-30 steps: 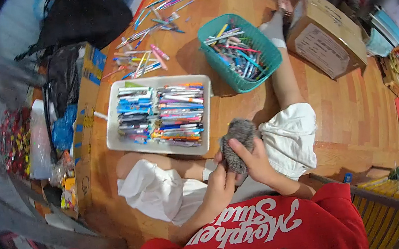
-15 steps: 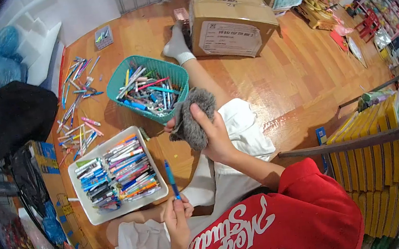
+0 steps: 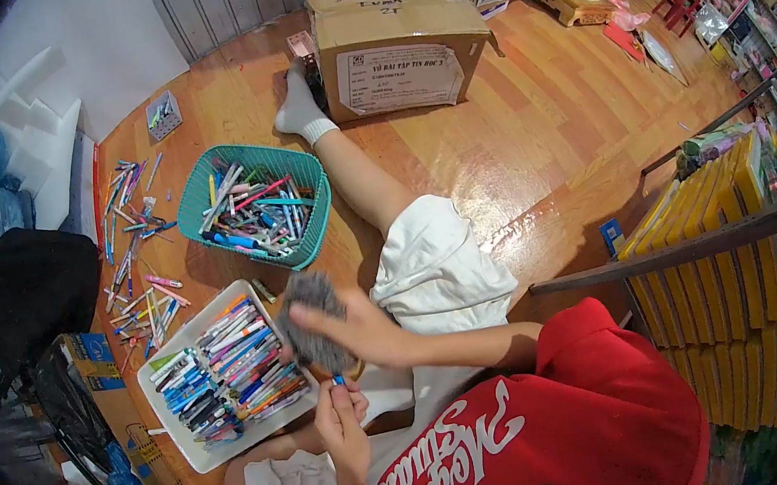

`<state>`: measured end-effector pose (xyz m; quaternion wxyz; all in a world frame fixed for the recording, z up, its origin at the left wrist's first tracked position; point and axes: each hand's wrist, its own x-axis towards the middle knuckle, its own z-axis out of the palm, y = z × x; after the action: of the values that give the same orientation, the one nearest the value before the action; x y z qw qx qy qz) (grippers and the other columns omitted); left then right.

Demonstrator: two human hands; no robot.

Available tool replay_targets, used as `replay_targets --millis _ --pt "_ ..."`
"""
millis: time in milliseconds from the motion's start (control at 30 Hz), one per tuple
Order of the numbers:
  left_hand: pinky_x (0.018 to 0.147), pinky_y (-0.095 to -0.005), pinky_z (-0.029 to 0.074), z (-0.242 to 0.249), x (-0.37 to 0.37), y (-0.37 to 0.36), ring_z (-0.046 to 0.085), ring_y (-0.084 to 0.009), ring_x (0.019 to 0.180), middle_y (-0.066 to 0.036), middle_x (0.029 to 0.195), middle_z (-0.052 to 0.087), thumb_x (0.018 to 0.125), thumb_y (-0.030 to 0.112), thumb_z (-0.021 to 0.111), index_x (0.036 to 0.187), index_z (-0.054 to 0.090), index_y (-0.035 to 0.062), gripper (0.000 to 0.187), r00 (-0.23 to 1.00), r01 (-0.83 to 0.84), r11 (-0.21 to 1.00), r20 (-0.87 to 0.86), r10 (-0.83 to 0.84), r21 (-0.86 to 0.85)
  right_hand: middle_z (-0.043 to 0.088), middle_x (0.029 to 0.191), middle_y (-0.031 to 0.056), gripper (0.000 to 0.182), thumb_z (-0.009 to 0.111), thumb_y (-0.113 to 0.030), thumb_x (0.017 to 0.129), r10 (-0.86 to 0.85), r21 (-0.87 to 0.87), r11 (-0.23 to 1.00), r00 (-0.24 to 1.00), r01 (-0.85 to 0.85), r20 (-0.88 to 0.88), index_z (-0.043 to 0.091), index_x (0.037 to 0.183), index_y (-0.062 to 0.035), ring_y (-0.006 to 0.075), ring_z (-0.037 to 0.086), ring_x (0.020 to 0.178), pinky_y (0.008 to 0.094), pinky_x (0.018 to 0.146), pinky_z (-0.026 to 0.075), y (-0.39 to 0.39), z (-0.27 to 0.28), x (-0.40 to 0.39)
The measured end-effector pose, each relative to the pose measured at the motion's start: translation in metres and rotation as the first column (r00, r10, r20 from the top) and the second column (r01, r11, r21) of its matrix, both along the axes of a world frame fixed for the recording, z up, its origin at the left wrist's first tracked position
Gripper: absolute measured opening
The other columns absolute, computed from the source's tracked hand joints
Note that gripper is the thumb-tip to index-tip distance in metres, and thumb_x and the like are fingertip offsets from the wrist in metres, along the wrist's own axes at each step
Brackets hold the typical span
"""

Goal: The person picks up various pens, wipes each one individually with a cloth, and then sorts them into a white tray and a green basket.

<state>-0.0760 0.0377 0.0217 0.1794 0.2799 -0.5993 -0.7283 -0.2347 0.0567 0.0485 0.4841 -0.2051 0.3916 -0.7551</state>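
My left hand [image 3: 341, 420] is closed in a pinch around a blue pen [image 3: 338, 380], held upright. Only a short blue piece of it shows above the fingers; the upper part is hidden by the cloth. In my right hand [image 3: 361, 329] is a bunched, fuzzy grey cloth [image 3: 315, 321], right above the left hand at the pen's upper end. Just left of both hands, a white tray [image 3: 171, 438] holds rows of pens [image 3: 246, 350]. Farther forward stands a teal basket [image 3: 315, 223] with a jumbled heap of pens [image 3: 256, 201].
Loose pens [image 3: 129, 247] lie scattered on the wooden floor at the left. A small pen box [image 3: 163, 115] stands behind them. A cardboard box [image 3: 402, 44] is by my outstretched foot. Yellow-edged books [image 3: 706, 269] fill a rack at the right; a black bag [image 3: 41, 288] sits left.
My right hand has brought the grey cloth down and left from beside the basket to the pen in my left hand. The view has shifted somewhat.
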Motion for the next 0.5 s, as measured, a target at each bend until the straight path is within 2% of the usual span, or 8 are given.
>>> replay_targets --millis 100,133,233,267,333,367,433,500 --pt "0.049 -0.0174 0.023 0.000 0.002 0.007 0.032 -0.0024 0.053 0.004 0.058 0.035 0.100 0.020 0.034 0.092 0.043 0.0015 0.023 0.999 -0.030 0.996 0.015 0.029 0.090 0.065 0.089 0.0082 0.030 0.051 -0.029 0.094 -0.193 -0.059 0.980 0.979 0.189 -0.059 0.055 0.101 -0.0001 0.0116 0.062 0.081 0.0260 0.073 0.050 -0.007 0.004 -0.038" --pt "0.048 -0.0181 0.024 -0.008 0.006 0.004 0.033 -0.0029 0.053 0.003 0.060 0.038 0.100 0.021 0.034 0.093 0.044 0.0013 0.023 0.998 -0.051 0.996 -0.020 0.052 0.070 0.065 0.084 0.0048 0.035 0.050 -0.034 0.094 -0.243 -0.033 0.970 0.958 0.240 -0.154 0.059 0.096 0.0001 0.0097 0.060 0.071 0.0250 0.063 0.050 -0.005 0.007 -0.036" --pt "0.048 -0.0191 0.027 -0.019 -0.002 -0.001 0.036 -0.0044 0.053 0.000 0.063 0.042 0.100 0.019 0.035 0.093 0.044 0.0012 0.021 0.990 -0.137 0.991 -0.028 0.137 0.000 0.063 0.082 0.0050 0.035 0.050 -0.033 0.094 -0.084 -0.044 0.996 0.820 0.072 -0.566 0.058 0.098 0.0015 0.0101 0.057 0.069 0.0252 0.061 0.049 0.001 -0.030 0.016" --pt "0.049 -0.0202 0.032 -0.041 0.004 0.002 0.039 -0.0066 0.053 -0.003 0.066 0.047 0.098 0.016 0.037 0.092 0.044 0.0003 0.018 0.983 -0.184 0.983 -0.020 0.184 0.022 0.063 0.081 0.0049 0.036 0.051 -0.033 0.094 0.038 0.087 0.996 0.880 0.004 -0.474 0.057 0.098 0.0018 0.0099 0.057 0.069 0.0253 0.061 0.049 0.004 -0.026 0.020" --pt "0.051 -0.0211 0.035 -0.029 0.006 -0.008 0.043 -0.0078 0.056 -0.004 0.070 0.049 0.098 0.014 0.037 0.091 0.046 -0.0005 0.018 0.994 -0.038 0.999 0.104 0.039 -0.013 0.062 0.081 0.0049 0.037 0.052 -0.034 0.093 0.248 0.310 0.935 0.941 -0.171 -0.229 0.057 0.099 0.0024 0.0097 0.056 0.070 0.0256 0.060 0.049 0.011 -0.014 0.025" --pt "0.053 -0.0216 0.037 -0.022 0.009 -0.014 0.045 -0.0084 0.057 -0.005 0.071 0.051 0.097 0.013 0.038 0.091 0.046 -0.0008 0.017 0.985 0.026 0.999 0.170 -0.022 -0.023 0.061 0.081 0.0051 0.038 0.052 -0.035 0.093 0.182 0.209 0.969 0.954 -0.132 -0.240 0.057 0.100 0.0023 0.0096 0.056 0.070 0.0260 0.060 0.049 0.004 -0.024 0.024" --pt "0.063 -0.0250 0.042 -0.017 0.025 -0.037 0.052 -0.0117 0.067 -0.008 0.076 0.055 0.098 0.016 0.036 0.089 0.048 -0.0014 0.023 0.985 0.044 0.960 0.173 0.004 -0.276 0.061 0.080 0.0055 0.040 0.053 -0.037 0.092 0.049 0.003 0.999 0.969 -0.050 -0.241 0.057 0.100 0.0020 0.0095 0.056 0.070 0.0268 0.060 0.049 -0.019 -0.039 0.019" --pt "0.073 -0.0283 0.045 -0.014 0.042 -0.061 0.057 -0.0153 0.077 -0.011 0.081 0.059 0.098 0.020 0.036 0.088 0.049 -0.0013 0.027 0.991 -0.121 0.789 -0.031 0.129 -0.603 0.061 0.085 0.0083 0.040 0.053 -0.036 0.092 0.300 0.100 0.954 0.903 -0.283 -0.306 0.055 0.102 0.0027 0.0123 0.056 0.077 0.0299 0.067 0.049 -0.017 -0.020 0.005"
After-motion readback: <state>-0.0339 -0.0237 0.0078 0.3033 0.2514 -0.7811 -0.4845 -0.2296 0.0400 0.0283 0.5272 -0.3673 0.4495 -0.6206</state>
